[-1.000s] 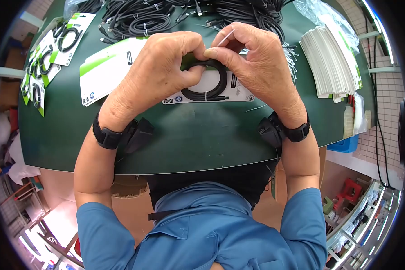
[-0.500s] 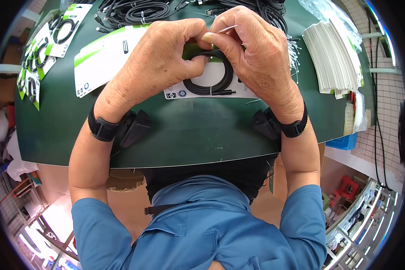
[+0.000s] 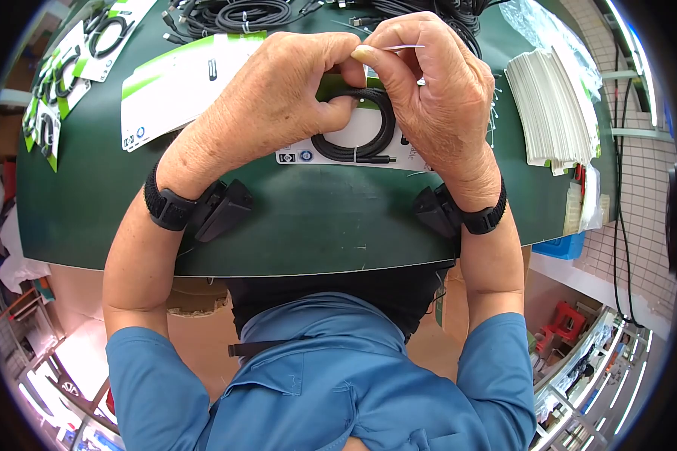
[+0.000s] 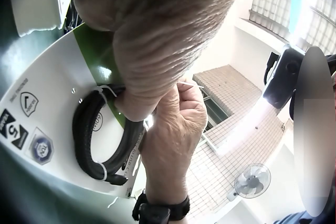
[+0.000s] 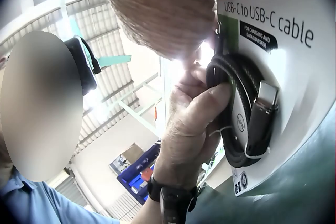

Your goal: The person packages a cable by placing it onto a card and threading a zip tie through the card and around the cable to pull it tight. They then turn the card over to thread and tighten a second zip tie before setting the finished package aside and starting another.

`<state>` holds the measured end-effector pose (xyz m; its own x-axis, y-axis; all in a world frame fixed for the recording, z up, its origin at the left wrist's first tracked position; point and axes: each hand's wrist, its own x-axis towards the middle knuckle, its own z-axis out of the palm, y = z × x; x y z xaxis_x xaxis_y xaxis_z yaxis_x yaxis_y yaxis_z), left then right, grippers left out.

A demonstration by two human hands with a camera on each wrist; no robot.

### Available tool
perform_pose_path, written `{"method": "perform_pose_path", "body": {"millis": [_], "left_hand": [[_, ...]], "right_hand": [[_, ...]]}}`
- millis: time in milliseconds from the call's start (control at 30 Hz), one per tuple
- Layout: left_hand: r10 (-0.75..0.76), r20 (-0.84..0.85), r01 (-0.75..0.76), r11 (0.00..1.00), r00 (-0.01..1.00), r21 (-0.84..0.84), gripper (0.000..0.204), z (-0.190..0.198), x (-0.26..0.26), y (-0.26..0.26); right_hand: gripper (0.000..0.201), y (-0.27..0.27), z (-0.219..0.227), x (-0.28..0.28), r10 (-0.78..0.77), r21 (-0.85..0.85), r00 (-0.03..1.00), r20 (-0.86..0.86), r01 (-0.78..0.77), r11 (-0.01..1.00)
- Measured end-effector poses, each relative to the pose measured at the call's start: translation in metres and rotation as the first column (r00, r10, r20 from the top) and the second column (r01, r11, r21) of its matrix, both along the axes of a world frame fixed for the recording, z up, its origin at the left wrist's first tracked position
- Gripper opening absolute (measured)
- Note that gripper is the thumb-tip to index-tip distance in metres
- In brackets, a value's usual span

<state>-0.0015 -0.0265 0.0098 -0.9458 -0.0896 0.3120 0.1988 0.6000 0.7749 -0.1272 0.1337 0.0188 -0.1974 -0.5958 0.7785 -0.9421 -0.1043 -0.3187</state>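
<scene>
L hand is gripping coil, R hand is pinching tie; poss. fault: weak pull leaving tie loose, coil slipping on card.

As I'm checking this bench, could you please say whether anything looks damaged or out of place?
Nothing stands out: the coiled cable sits neatly against its printed card, and the card stack on the right looks orderly.

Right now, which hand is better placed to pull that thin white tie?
The right hand, most likely: it already pinches the white tie. The left hand seems occupied, its thumb against the coiled USB-C cable on the printed backing card.
</scene>
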Motion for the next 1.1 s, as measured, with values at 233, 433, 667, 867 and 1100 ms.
{"method": "perform_pose_path", "body": {"millis": [233, 433, 667, 867, 1100], "left_hand": [[-0.002, 0.016, 0.002, 1.000, 1.000, 0.007, 0.025, 0.000, 0.001, -0.001], [0.000, 0.011, 0.000, 1.000, 1.000, 0.000, 0.024, 0.004, 0.003, 0.000], [0.016, 0.029, -0.018, 0.997, 0.999, 0.076, 0.017, 0.010, 0.005, -0.003], [0.017, 0.117, -0.029, 0.994, 0.993, 0.102, 0.014, 0.017, 0.005, -0.005], [-0.012, 0.011, 0.011, 0.992, 1.000, 0.125, 0.016, 0.005, 0.001, -0.005]], "right_hand": [[0.018, 0.000, -0.001, 0.001, -0.014, -0.002, 1.000, 0.009, 0.014, 1.000], [0.016, 0.003, 0.003, 0.003, -0.013, 0.029, 0.998, 0.058, 0.012, 1.000], [0.017, 0.007, 0.016, 0.002, 0.024, 0.034, 0.999, -0.042, -0.022, 0.999], [0.022, 0.022, 0.028, 0.009, 0.139, 0.158, 0.985, 0.098, -0.154, 0.975], [0.024, 0.029, 0.026, 0.000, 0.253, 0.342, 0.897, 0.363, -0.381, 0.859]]}}
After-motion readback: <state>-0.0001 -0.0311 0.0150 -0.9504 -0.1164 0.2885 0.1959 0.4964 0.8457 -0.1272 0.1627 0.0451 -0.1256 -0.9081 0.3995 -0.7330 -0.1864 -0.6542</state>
